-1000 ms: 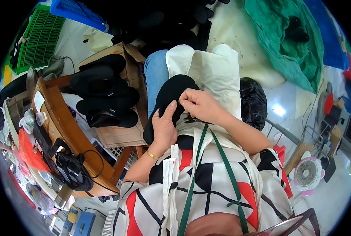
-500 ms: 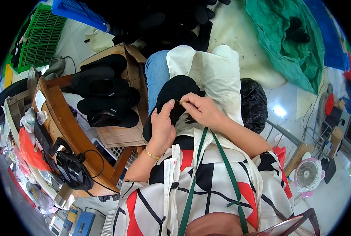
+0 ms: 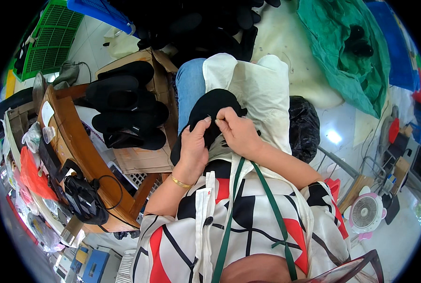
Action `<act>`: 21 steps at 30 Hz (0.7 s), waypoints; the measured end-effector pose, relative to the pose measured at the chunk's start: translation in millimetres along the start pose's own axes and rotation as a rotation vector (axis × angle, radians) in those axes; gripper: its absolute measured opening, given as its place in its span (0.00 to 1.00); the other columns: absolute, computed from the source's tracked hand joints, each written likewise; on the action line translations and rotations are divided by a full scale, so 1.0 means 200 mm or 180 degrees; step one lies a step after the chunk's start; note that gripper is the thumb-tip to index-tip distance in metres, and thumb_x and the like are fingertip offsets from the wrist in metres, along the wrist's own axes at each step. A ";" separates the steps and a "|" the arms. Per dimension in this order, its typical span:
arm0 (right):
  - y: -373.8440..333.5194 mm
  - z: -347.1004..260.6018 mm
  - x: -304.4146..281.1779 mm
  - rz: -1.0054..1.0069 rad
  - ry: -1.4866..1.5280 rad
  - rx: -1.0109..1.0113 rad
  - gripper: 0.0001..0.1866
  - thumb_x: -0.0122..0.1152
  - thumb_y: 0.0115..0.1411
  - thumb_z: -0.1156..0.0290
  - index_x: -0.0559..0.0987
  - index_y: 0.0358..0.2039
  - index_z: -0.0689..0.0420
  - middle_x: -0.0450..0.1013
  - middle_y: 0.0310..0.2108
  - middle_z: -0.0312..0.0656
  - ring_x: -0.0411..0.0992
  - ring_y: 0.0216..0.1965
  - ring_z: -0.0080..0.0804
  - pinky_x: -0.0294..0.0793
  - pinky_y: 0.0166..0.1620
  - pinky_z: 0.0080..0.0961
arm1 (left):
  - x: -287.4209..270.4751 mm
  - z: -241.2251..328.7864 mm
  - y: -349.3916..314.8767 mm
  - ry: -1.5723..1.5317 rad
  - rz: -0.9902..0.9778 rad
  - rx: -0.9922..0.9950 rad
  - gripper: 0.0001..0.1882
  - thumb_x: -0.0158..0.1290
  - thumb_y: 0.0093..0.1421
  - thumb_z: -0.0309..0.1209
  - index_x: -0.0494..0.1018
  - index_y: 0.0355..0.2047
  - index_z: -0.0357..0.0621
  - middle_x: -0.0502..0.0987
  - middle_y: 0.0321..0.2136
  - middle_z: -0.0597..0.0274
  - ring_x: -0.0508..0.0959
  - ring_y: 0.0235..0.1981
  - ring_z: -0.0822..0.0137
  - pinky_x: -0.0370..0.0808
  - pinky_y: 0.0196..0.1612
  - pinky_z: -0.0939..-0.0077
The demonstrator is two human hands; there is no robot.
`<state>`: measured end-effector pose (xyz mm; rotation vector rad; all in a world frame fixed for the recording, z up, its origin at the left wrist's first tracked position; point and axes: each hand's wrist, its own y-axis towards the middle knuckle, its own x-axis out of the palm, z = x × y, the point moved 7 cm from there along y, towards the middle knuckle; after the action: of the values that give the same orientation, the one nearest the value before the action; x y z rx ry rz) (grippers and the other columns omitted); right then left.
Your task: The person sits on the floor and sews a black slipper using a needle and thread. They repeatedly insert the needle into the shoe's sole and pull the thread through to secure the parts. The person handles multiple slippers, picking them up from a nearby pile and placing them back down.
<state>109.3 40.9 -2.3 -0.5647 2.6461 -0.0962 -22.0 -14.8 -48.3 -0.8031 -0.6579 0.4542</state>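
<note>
The left hand [image 3: 194,148] grips a black shoe [image 3: 215,101] held over the lap, across the left edge of the white cloth [image 3: 262,85] — thumb on top. The right hand [image 3: 241,134] has turned slightly within the last half second, its fingertips drawn into a narrow pinch beside the left thumb — handling remains at one spot, though whether anything is pinched cannot be told. More black shoes [image 3: 121,118] rest on the cardboard box [image 3: 144,160], by its left edge.

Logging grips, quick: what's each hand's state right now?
Left hand: closed on the black shoe.
Right hand: pinched closed over the shoe; anything between its fingertips cannot be told.
</note>
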 end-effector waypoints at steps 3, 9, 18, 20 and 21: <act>0.03 0.00 -0.01 -0.0093 0.0352 0.0395 0.06 0.54 0.65 0.71 0.69 0.40 0.57 0.73 0.25 0.49 0.74 0.27 0.50 0.71 0.30 0.39 | 0.05 -0.01 -0.03 0.0119 -0.0195 0.0189 0.07 0.57 0.61 0.26 0.78 0.40 0.40 0.81 0.36 0.65 0.79 0.38 0.73 0.74 0.44 0.77; 0.10 -0.06 -0.12 -0.0428 -0.0212 0.0286 0.06 0.58 0.63 0.72 0.72 0.39 0.57 0.72 0.28 0.45 0.73 0.27 0.40 0.73 0.33 0.30 | 0.09 -0.02 -0.07 0.0426 -0.0281 0.0336 0.08 0.59 0.62 0.26 0.78 0.41 0.36 0.80 0.38 0.66 0.77 0.37 0.77 0.74 0.43 0.80; 0.04 -0.03 -0.17 0.0234 -0.0414 -0.0443 0.03 0.63 0.58 0.74 0.78 0.33 0.56 0.71 0.30 0.43 0.72 0.31 0.39 0.71 0.34 0.30 | 0.07 -0.04 -0.05 0.2223 -0.0717 0.1063 0.07 0.62 0.60 0.28 0.79 0.30 0.35 0.78 0.25 0.72 0.70 0.26 0.82 0.71 0.31 0.81; 0.08 0.00 -0.26 0.0733 -0.0002 -0.0497 0.03 0.58 0.64 0.72 0.75 0.35 0.57 0.75 0.31 0.39 0.72 0.26 0.29 0.70 0.29 0.23 | 0.11 -0.03 -0.05 0.2474 -0.0769 0.1135 0.08 0.63 0.59 0.29 0.78 0.28 0.35 0.77 0.22 0.73 0.68 0.25 0.82 0.70 0.30 0.81; 0.10 0.02 -0.29 0.0678 0.0671 -0.0060 0.04 0.57 0.66 0.71 0.73 0.36 0.57 0.76 0.31 0.38 0.72 0.25 0.26 0.70 0.27 0.20 | 0.14 0.00 -0.06 0.2497 -0.0791 0.1146 0.09 0.63 0.59 0.29 0.78 0.28 0.35 0.77 0.22 0.74 0.68 0.24 0.82 0.70 0.29 0.81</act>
<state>151.4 83.4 14.2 -0.2887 2.8969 -0.0702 -0.4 -5.5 -30.0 -0.4847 0.0626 0.0050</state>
